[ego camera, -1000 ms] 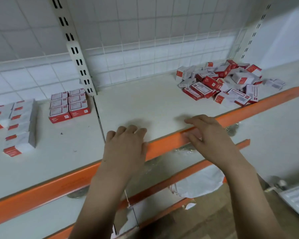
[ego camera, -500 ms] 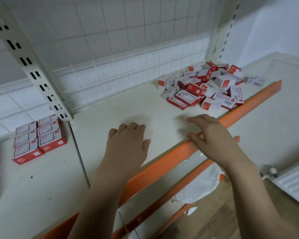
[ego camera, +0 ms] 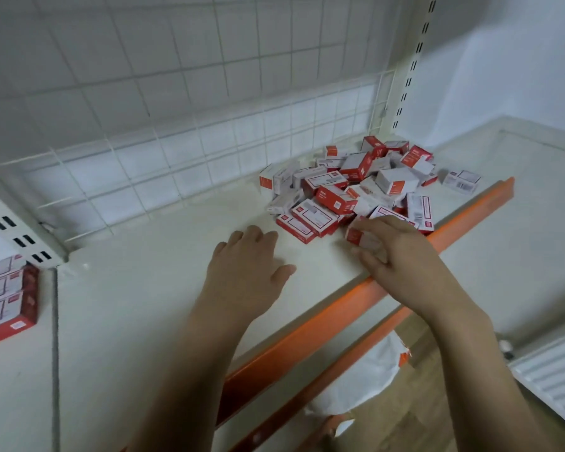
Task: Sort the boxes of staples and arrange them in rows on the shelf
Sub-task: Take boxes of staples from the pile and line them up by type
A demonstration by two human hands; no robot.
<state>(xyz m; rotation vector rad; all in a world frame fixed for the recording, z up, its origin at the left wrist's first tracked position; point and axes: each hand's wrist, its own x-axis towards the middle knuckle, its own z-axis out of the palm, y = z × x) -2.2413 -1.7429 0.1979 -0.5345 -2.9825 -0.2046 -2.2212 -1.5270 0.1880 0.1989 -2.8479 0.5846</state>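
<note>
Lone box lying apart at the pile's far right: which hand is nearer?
Right. The right hand is at the pile's near edge, below-left of the lone box; the left hand lies farther left.

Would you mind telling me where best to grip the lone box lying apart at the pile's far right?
Probably pinch the lone box across its two long sides from above: it lies flat, label up, clear of the pile, so both sides look free.

The left hand (ego camera: 247, 272) lies flat, palm down, fingers straight and together, thumb spread. The right hand (ego camera: 395, 259) reaches forward, its fingers and thumb curled, pinching 1 small box (ego camera: 361, 238).
</note>
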